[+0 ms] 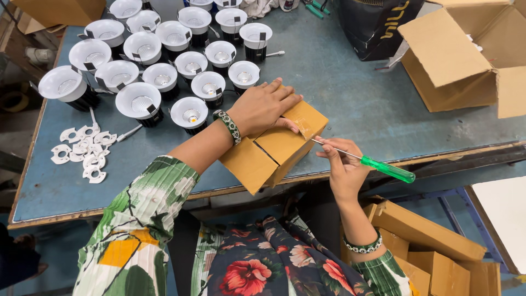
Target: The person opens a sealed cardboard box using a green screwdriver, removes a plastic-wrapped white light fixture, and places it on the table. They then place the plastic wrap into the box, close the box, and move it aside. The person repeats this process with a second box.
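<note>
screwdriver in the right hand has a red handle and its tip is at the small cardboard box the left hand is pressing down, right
Not quite: the head view shows the screwdriver handle is green, not red. The rest holds: the right hand holds it with the tip at the small cardboard box, which the left hand presses down.

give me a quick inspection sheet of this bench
surface: blue-grey worktable, worn front edge
job's things: small cardboard box at the table edge; green-handled screwdriver, tip at the box's tape
clutter: round white downlights in rows; white ring parts in a pile
hands: left hand flat on the box; right hand holds the screwdriver
cables: nothing seen
surroundings: open carton on the table; more cartons on the floor
</note>
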